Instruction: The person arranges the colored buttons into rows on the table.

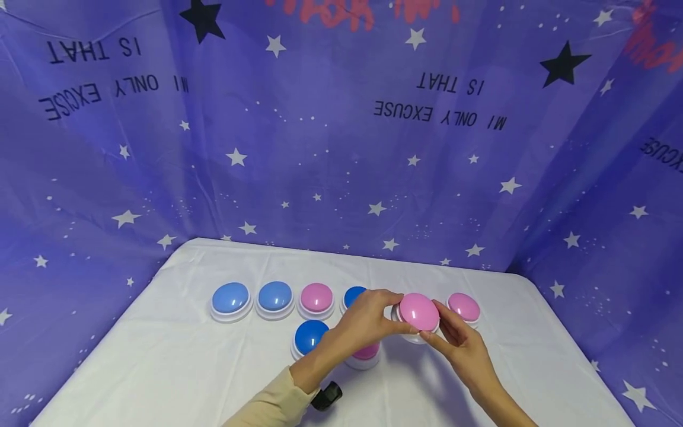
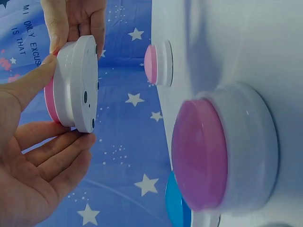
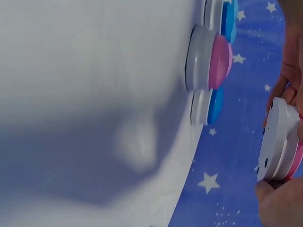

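A pink domed push button point(image 1: 419, 312) with a round white base is held up off the table between both hands. My left hand point(image 1: 368, 320) grips its left side, with the thumb at the near edge and fingers around the rim. From the right, my right hand point(image 1: 463, 350) pinches the same rim between thumb and fingers. In the left wrist view, the button's white underside point(image 2: 87, 90) shows small dark feet. Below my left forearm, a pink button point(image 1: 365, 351) and a dark blue button point(image 1: 310, 337) stand on the table, both partly covered.
A back row on the white cloth point(image 1: 176, 356) has two light blue buttons point(image 1: 230, 298) point(image 1: 274, 296), a pink one point(image 1: 316, 297), a dark blue one point(image 1: 353, 295) partly behind my left hand, and another pink one point(image 1: 464, 307) at right. A purple star-patterned curtain point(image 1: 320, 148) encloses the table.
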Demonstrator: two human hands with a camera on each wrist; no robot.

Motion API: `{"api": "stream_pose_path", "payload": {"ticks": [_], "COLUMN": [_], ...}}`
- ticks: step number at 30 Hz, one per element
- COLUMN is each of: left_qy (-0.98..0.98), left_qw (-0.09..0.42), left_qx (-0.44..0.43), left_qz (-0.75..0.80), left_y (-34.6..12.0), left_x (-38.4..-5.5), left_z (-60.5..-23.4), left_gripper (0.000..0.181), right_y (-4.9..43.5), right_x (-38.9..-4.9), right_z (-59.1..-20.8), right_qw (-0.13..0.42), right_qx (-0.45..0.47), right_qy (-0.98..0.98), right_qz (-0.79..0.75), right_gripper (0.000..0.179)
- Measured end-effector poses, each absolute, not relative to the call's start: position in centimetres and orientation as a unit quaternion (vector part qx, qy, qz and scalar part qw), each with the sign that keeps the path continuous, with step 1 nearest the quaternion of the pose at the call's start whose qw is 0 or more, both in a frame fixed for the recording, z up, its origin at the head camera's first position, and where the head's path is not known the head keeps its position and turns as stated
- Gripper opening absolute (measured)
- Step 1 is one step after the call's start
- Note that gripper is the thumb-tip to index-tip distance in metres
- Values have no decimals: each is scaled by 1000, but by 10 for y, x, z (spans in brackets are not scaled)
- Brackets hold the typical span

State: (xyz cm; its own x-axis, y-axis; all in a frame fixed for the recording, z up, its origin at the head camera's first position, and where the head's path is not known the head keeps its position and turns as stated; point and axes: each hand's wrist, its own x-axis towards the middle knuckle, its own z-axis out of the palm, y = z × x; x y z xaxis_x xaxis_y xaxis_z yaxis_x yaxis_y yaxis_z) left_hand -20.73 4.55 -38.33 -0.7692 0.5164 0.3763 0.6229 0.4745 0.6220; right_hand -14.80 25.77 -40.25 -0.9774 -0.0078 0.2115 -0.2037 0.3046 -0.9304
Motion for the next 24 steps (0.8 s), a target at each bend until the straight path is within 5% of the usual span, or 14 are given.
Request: {"api": "stream_pose_path", "payload": {"ticks": [24], "left_qy": [-867], "left_qw": [104], "left_qx": [-194], "left_qz": [-446], "left_y": [-66], "left_x": [-179], "left_z": [-386], "left_gripper": [50], "right_y": [151], "right_x": [-175], "right_z": [-410], "right_qw": [-5], "right_qx": [147], "right_qy": [-743], "right_qz": [653], "right_gripper": [67]}}
